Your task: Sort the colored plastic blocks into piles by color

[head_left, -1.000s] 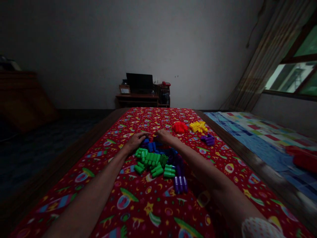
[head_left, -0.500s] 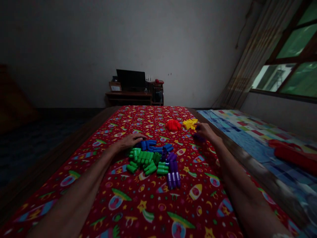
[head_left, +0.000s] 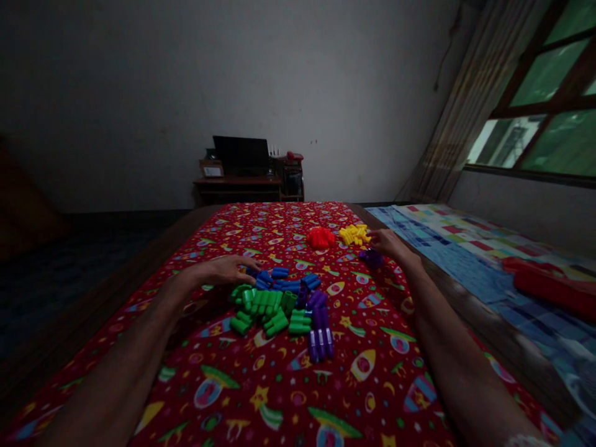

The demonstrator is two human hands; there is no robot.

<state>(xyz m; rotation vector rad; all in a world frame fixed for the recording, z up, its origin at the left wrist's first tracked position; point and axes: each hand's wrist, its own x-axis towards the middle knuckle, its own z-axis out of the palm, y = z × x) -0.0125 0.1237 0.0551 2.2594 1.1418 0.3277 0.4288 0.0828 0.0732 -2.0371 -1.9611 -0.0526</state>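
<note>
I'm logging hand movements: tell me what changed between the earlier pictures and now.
The right hand moved rightward from the blue blocks to the far purple blocks, near the yellow blocks; whether it carried or released anything is unclear. The left hand stayed at the blue blocks, and the red blocks and green blocks stayed put.

A cloth [head_left: 261,360] is lying over the bench [head_left: 507,347]. On it, a main heap of blocks [head_left: 266,302] is sitting in the middle, with the left hand [head_left: 226,270] staying at its far left edge. Farther back and right, one pile [head_left: 321,238] is lying left of another pile [head_left: 354,235]; a third pile [head_left: 371,258] is lying just in front, beside the right hand [head_left: 390,242]. Beyond the bench, a desk [head_left: 238,181] is holding a monitor [head_left: 241,153], a box [head_left: 211,168] standing left of it. A bed [head_left: 442,248] is standing to the right.
</note>
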